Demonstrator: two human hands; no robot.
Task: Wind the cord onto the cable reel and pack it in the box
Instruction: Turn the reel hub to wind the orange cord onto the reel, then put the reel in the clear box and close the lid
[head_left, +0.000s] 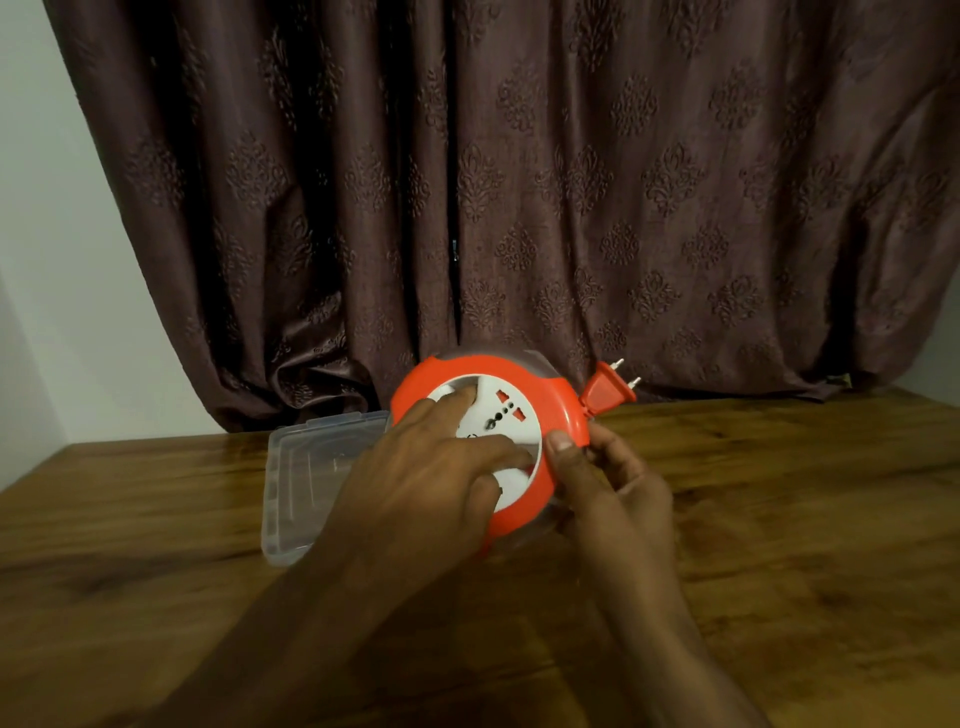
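Note:
An orange round cable reel (558, 410) with a white socket face (501, 410) is held tilted above the wooden table. My left hand (421, 483) lies across the white face, its fingertips set in the face's recesses. My right hand (608, 483) grips the reel's right rim, thumb on the orange edge. The orange two-pin plug (608, 388) sticks out at the reel's upper right; no loose cord shows. A clear plastic box (306, 483) lies open on the table to the left, partly behind my left hand.
A wooden table (805, 519) fills the lower view. A dark patterned curtain (519, 182) hangs right behind the table's far edge. A pale wall (52, 260) stands at the left.

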